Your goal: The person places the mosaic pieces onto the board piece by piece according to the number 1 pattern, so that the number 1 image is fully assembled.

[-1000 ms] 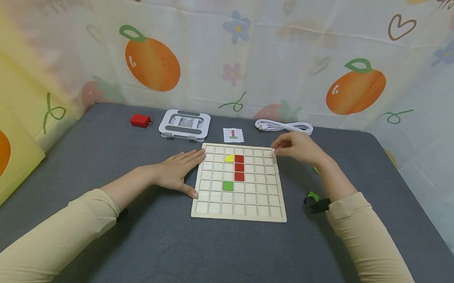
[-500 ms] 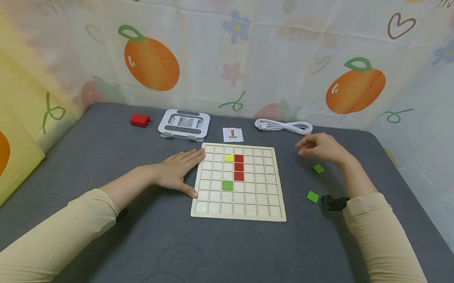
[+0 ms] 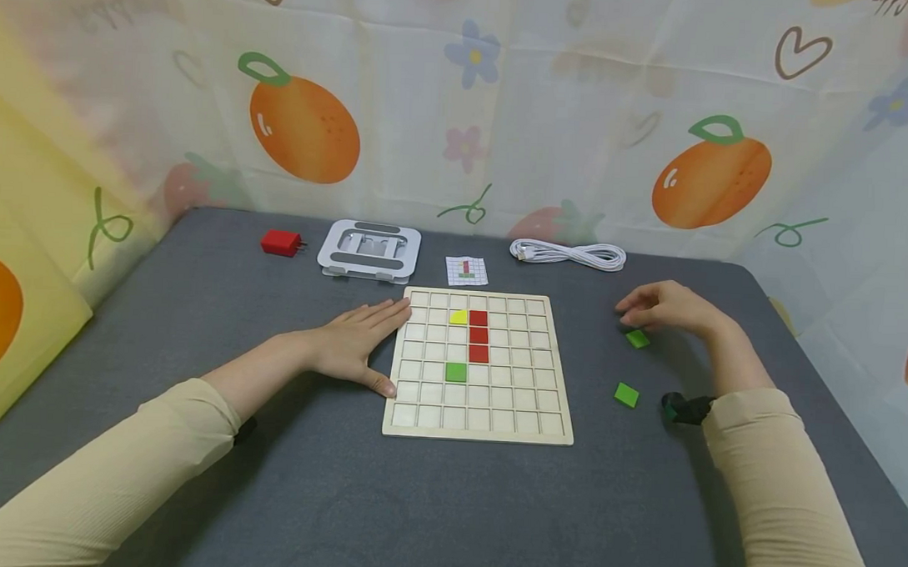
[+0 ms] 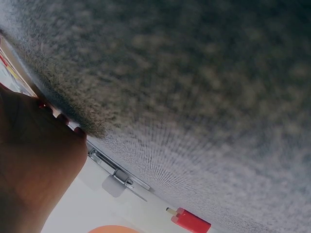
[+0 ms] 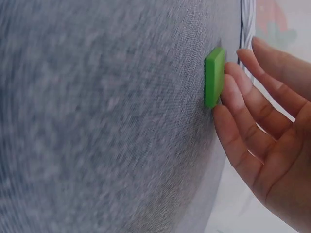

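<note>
A pale wooden grid board (image 3: 513, 398) lies on the table. Three red tiles (image 3: 478, 335) form a column in its cells, with a yellow piece (image 3: 459, 317) beside the top one and a green tile (image 3: 456, 373) lower left. My left hand (image 3: 350, 347) rests with spread fingers along the board's left edge. To the right, my right hand (image 3: 671, 308) hovers low over a loose green tile (image 3: 637, 339), fingers loosely bent. The right wrist view shows that tile (image 5: 214, 77) standing close to the fingertips; whether they touch it I cannot tell. Another green tile (image 3: 626, 395) lies nearer me.
Along the back of the table are a red plug adapter (image 3: 281, 243), a white-and-grey folding stand (image 3: 369, 250), a small printed pattern card (image 3: 466, 271) and a coiled white cable (image 3: 568, 253). A fruit-patterned cloth (image 3: 400, 106) hangs behind the table.
My right hand has moved from the board's top right corner rightward and down to the loose green tile, uncovering both loose tiles. My left hand stays put.
</note>
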`<action>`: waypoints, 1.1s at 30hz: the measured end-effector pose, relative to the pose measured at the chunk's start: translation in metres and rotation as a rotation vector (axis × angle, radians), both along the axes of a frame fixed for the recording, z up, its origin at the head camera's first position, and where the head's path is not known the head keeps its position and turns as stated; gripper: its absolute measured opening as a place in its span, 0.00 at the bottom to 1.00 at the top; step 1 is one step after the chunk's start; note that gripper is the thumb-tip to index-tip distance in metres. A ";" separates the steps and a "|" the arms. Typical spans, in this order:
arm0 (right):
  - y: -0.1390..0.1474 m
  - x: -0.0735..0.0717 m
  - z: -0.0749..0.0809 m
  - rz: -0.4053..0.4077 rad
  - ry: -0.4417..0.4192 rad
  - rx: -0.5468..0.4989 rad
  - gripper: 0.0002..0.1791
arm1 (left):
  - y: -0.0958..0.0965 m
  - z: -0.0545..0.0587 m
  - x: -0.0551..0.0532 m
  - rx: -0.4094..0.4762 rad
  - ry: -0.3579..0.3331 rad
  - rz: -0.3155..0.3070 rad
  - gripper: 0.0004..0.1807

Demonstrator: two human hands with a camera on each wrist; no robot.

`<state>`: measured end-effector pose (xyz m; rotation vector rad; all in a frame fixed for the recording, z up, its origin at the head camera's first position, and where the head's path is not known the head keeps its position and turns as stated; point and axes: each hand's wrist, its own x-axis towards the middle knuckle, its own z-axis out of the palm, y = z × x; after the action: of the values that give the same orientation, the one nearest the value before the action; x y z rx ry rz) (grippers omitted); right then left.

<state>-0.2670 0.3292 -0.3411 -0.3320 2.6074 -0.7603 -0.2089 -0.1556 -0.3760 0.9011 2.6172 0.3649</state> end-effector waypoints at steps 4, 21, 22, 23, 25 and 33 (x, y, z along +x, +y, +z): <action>0.004 0.003 0.000 -0.011 -0.025 -0.004 0.22 | 0.000 0.000 0.000 -0.003 0.002 0.002 0.66; 0.023 0.003 -0.011 -0.014 -0.073 -0.074 0.28 | 0.000 -0.001 0.000 -0.003 0.000 0.001 0.67; 0.024 0.003 -0.012 -0.012 -0.075 -0.076 0.28 | 0.000 -0.001 0.000 -0.002 0.000 0.000 0.67; 0.024 0.002 -0.012 -0.010 -0.076 -0.077 0.28 | 0.000 -0.001 0.000 -0.003 0.000 0.000 0.67; 0.024 0.002 -0.013 -0.007 -0.079 -0.080 0.27 | 0.000 -0.001 0.000 -0.003 -0.002 0.001 0.67; 0.022 0.004 -0.010 0.006 -0.108 -0.083 0.27 | 0.000 -0.001 0.000 -0.004 -0.012 0.007 0.67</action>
<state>-0.2626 0.3517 -0.3513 -0.3140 2.4777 -0.8622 -0.2085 -0.1556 -0.3766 0.8856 2.6097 0.3656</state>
